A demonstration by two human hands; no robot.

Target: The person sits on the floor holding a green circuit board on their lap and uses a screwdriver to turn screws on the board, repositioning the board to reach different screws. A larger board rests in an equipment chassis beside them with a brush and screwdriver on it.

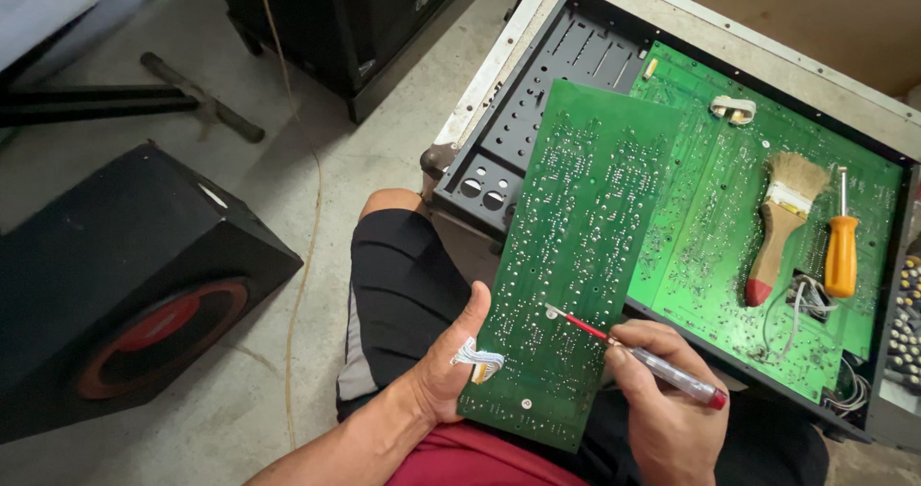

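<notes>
While your left hand point(451, 366) grips the loose circuit board point(566, 256) (solder side up), keep it braced on your lap. Your right hand point(662, 400) pinches the tester screwdriver point(638, 356); press its tip lightly.

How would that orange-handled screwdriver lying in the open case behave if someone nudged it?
The orange-handled screwdriver would probably roll, since its handle looks rounded and it lies loose on the flat green board. It looks stiff and fairly light. The paintbrush beside it might stop it.

Black shorts point(403, 294), red shirt point(480, 462), bare forearms
</notes>
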